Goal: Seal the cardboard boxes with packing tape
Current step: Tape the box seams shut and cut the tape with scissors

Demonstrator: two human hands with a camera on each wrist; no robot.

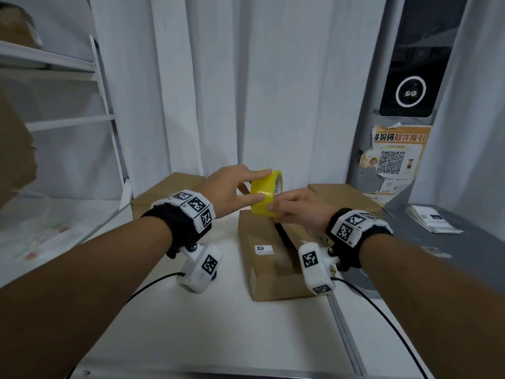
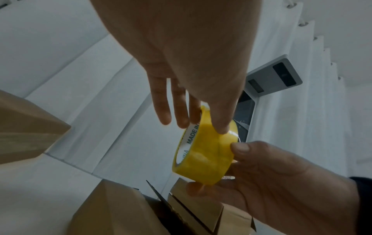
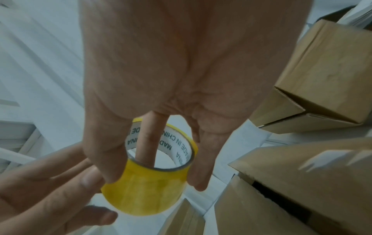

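Both hands are holding the yellow tape roll (image 1: pixel 265 193) above the open cardboard box (image 1: pixel 269 265): left hand (image 1: pixel 228 190) fingers pinching its rim, right hand (image 1: pixel 299 207) fingers gripping through its core

Both bare forearms extended forward, held above counter (image 1: pixel 191 318), wrists banded with marker-covered camera mounts. Left hand (image 1: pixel 229 191) raised, fingers straightish, forefinger laid over top of tape roll (image 1: pixel 263 192), thumb pressed on its near face. Right hand (image 1: pixel 300 209) held palm-down, thumb set against roll's outer face, one finger passed through core.
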